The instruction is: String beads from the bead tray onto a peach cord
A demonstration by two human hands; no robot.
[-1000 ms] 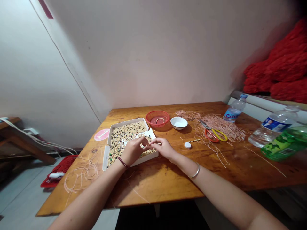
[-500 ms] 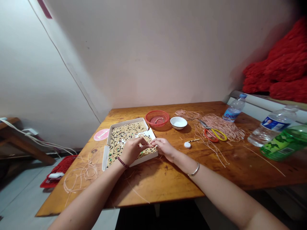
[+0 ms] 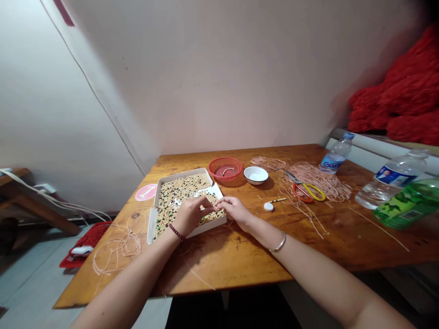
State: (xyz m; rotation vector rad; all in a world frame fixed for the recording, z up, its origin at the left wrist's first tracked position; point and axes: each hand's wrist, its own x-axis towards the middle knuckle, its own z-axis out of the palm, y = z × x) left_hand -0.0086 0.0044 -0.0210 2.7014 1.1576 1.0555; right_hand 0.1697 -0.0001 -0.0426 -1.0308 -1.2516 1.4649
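Observation:
A shallow white box (image 3: 151, 227) full of small tan, black and a few green beads (image 3: 185, 183) lies on the table. Over its right part my left hand (image 3: 192, 214), wearing a dark bead bracelet, is closed in a pinch; what its fingertips hold is too small to make out. My right hand (image 3: 236, 211), a silver bangle on its wrist, pinches at the box's right edge, its fingertips almost meeting the left ones. Below it shows a bit of thin pink cord (image 3: 227, 223), which seems to run from its fingers.
Behind the box stand a red basket (image 3: 211, 173) with a beaded string and a white bowl (image 3: 255, 174). To the right are scissors (image 3: 307, 189), a pink cord pile (image 3: 325, 180), a white cap (image 3: 268, 207) and several bottles (image 3: 334, 155). Loose cords (image 3: 118, 249) lie left.
Both hands stay pinched together over the box, with only slight finger movement. The whole view has shifted a little.

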